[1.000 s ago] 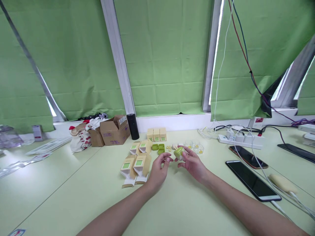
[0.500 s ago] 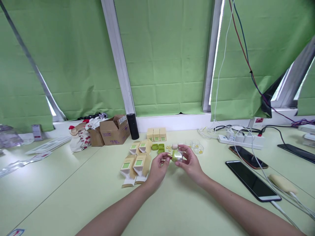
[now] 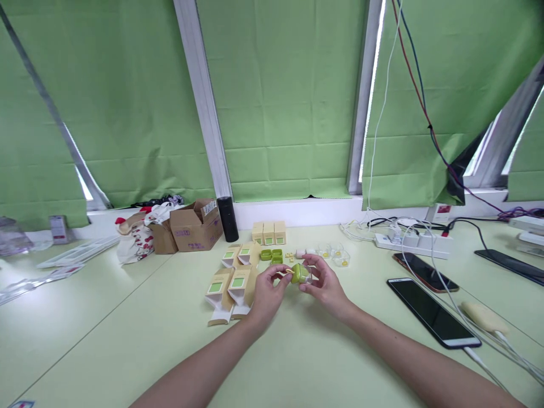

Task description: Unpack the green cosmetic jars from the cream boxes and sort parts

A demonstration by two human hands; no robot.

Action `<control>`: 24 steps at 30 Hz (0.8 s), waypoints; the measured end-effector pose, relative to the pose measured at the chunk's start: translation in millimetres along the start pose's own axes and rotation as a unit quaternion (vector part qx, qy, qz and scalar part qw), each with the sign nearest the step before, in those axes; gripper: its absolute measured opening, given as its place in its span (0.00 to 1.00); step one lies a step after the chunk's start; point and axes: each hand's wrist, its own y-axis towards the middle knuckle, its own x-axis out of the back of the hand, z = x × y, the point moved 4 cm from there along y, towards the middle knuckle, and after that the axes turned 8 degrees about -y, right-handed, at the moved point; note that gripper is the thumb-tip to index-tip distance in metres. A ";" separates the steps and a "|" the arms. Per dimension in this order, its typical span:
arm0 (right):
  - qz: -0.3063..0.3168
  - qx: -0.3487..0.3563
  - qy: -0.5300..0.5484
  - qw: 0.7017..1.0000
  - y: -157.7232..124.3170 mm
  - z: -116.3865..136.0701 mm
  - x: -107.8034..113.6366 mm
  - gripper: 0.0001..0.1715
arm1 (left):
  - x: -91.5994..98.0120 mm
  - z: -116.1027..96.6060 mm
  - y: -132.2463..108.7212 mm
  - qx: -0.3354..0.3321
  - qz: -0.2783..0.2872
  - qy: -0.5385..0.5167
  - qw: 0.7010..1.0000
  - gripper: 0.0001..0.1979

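Observation:
Both hands meet over the table around a small clear container with a green lid (image 3: 300,274), held on its side. My left hand (image 3: 270,290) pinches a thin yellowish loop at the lid end. My right hand (image 3: 325,284) has its thumb and fingers around the clear end. Beyond them lie green square caps (image 3: 276,255), tiny yellow pieces (image 3: 289,256), white cylinders (image 3: 301,253) and clear cups (image 3: 341,258) with yellow spots inside. Several opened cardboard boxes (image 3: 220,283) with green labels lie left of my left hand.
Closed small boxes (image 3: 268,233) stand at the back. A brown carton (image 3: 196,226), a black cylinder (image 3: 228,220) and a patterned bag (image 3: 135,242) are at the back left. On the right are phones (image 3: 432,311), a power strip (image 3: 412,243), a power bank (image 3: 483,317) and loose cables.
The container has turned slightly in my hands, so the green lid shows more and the clear end less. Both hands keep their hold; the view has shifted a little.

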 end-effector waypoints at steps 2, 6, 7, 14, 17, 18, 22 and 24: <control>-0.012 0.001 -0.031 0.999 0.9 -0.9 1.7 0.34 | 0.3 -1.2 0.2 -0.006 -0.004 0.004 1.000 0.07; -0.011 -0.001 -0.049 0.999 2.5 -5.3 2.3 0.33 | 0.8 -1.5 0.2 -0.010 -0.010 0.022 1.000 0.07; -0.005 -0.002 -0.047 0.999 2.6 -6.8 1.8 0.33 | 1.0 -1.3 0.2 -0.009 -0.011 0.027 1.000 0.07; 0.041 -0.014 -0.028 0.999 0.7 -15.9 -2.3 0.37 | 5.2 -0.4 2.5 0.014 -0.027 0.045 0.999 0.09; 0.037 -0.014 -0.040 0.998 -0.1 -15.7 -2.4 0.38 | 7.2 -0.6 3.4 0.013 -0.036 0.057 0.998 0.10; 0.034 -0.015 -0.050 0.998 -0.2 -15.4 -2.0 0.38 | 7.5 -0.4 3.6 0.011 -0.036 0.064 0.997 0.09; 0.029 -0.016 -0.091 0.995 -0.4 -13.9 -0.9 0.37 | 5.9 0.8 2.8 0.003 -0.024 0.092 0.995 0.08; 0.034 -0.004 -0.112 0.993 -1.0 -12.2 -1.3 0.37 | 4.7 0.0 1.3 -0.007 -0.015 0.114 0.993 0.07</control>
